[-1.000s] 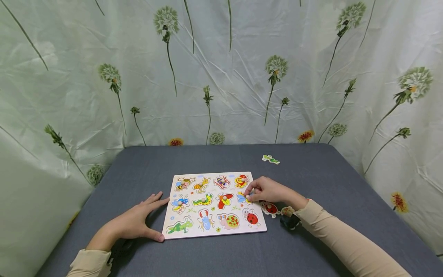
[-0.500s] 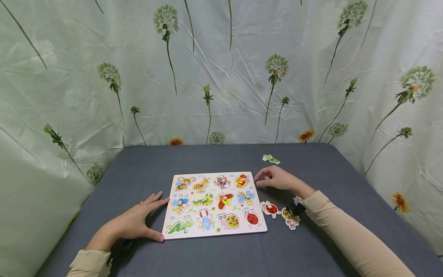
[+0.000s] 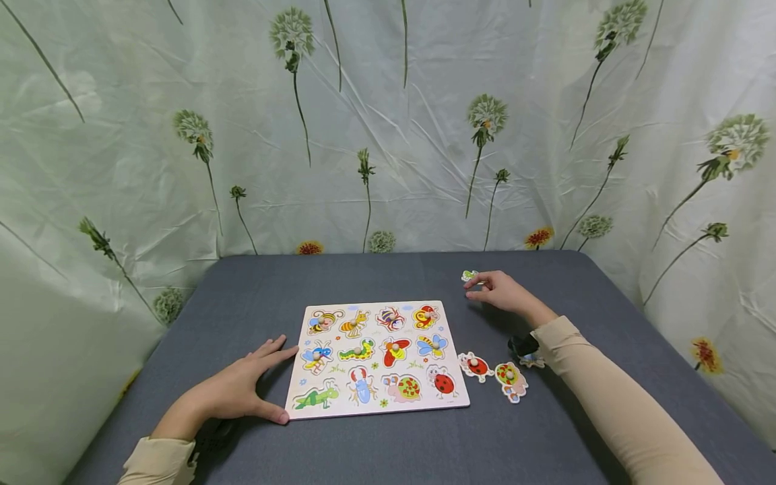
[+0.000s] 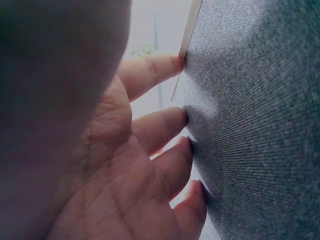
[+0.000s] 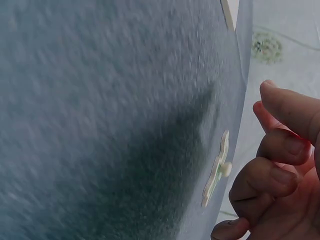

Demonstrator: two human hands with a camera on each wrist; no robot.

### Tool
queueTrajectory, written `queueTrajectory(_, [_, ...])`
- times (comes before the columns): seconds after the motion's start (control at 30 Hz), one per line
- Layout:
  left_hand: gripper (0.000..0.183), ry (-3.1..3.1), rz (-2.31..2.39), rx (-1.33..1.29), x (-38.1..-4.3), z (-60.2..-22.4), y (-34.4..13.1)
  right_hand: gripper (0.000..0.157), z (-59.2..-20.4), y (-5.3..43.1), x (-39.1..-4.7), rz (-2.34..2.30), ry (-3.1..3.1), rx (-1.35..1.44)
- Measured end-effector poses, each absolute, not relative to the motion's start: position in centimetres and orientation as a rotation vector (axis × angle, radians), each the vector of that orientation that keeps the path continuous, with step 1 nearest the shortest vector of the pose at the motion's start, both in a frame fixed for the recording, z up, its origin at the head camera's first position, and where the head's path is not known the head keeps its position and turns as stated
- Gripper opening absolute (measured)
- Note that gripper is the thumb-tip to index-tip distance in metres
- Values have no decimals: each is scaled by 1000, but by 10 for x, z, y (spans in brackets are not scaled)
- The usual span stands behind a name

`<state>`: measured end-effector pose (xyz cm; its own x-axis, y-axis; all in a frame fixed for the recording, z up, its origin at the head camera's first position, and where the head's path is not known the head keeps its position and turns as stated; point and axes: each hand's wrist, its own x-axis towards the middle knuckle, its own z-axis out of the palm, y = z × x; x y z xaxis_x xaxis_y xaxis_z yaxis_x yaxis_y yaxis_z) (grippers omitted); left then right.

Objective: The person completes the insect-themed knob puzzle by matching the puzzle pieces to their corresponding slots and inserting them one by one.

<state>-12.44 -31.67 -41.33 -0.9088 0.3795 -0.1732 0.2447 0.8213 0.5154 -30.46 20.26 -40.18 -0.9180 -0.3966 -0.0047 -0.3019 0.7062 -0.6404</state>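
My left hand (image 3: 233, 384) rests on the cloth with fingers spread, its thumb and a fingertip touching the left edge of the wooden peg puzzle board (image 3: 339, 412). Insect pieces with knobs fill the board's upper two rows; the bottom row shows knobless pictures. My right hand (image 3: 500, 293) is above the far right of the table, fingers loosely bent and holding nothing. Just beyond its fingertips lies a green puzzle piece (image 3: 468, 275), partly hidden by the hand in the head view. In the right wrist view this green piece (image 5: 216, 172) lies flat with its knob up.
Right of the board lie a ladybug piece (image 3: 475, 366) and a snail piece (image 3: 511, 382). Another piece (image 3: 532, 360), bluish, is partly covered by the right wrist's black camera (image 3: 523, 345). A flowered curtain (image 3: 418, 135) hangs behind the grey-blue table (image 3: 364, 451).
My right hand has let go of the blue-winged insect piece in the board and moved away, back and right, to the green piece. My left hand has stayed in place.
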Motion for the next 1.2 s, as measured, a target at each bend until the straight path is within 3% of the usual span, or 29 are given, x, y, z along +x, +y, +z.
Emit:
queueTrajectory(0.6, [119, 2726, 730, 491, -124, -412, -317, 37, -408, 218, -334, -921, 2872, -389])
queueTrajectory(1.2, [119, 2732, 711, 479, -123, -410, -316, 29, -407, 211, -344, -781, 2976, -272])
